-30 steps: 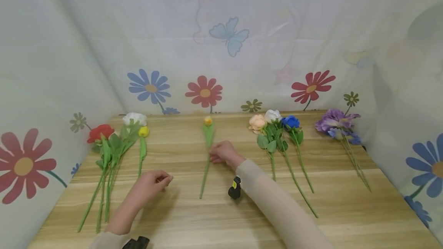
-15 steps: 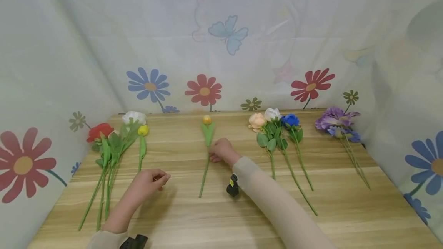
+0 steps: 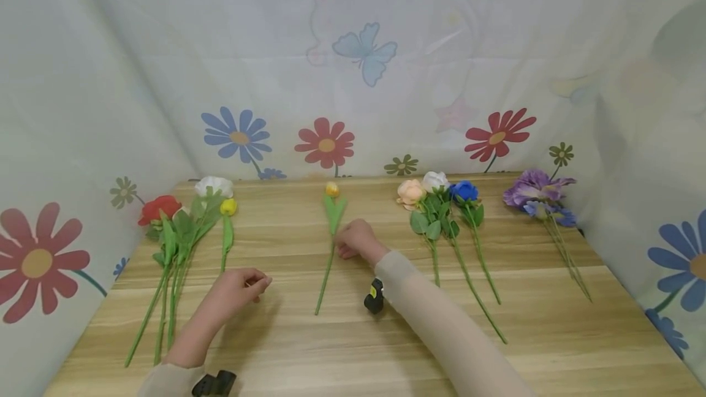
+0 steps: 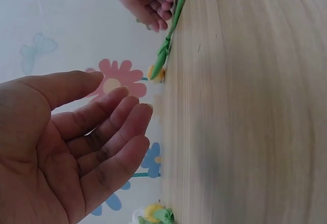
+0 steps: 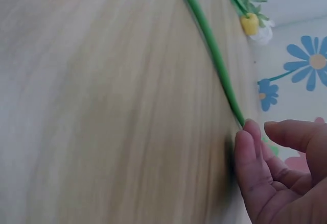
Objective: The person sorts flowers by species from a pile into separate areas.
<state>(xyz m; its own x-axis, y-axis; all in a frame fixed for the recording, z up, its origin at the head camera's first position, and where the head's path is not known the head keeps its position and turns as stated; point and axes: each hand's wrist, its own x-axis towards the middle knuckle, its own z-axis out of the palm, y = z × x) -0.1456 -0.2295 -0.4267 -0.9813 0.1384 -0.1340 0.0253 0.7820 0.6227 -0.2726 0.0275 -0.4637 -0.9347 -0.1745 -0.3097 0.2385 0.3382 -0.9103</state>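
Observation:
A yellow-orange tulip [image 3: 332,216] with two green leaves lies mid-table in the head view, its stem [image 5: 217,60] pointing toward the person. My right hand [image 3: 358,241] is just right of that stem. In the right wrist view the right hand [image 5: 281,175] has its fingertips right at the stem, the thumb apart from the fingers. To the left, my left hand [image 3: 241,290] hovers above the wood, fingers loosely bent around nothing. The left wrist view shows the left hand [image 4: 97,142] palm up to the camera, with the tulip's bud [image 4: 156,74] beyond.
On the left lie a red flower [image 3: 160,210], a white flower [image 3: 214,187] and a yellow tulip [image 3: 228,207]. At right are a peach rose [image 3: 410,193], a white rose [image 3: 435,181], a blue rose [image 3: 464,191] and purple flowers [image 3: 532,189]. A printed curtain [image 3: 265,66] surrounds the table [image 3: 309,360].
The tulip has turned slightly: its leaves now show spread apart and its stem end sits a little further left. Both hands have stayed nearly where they were.

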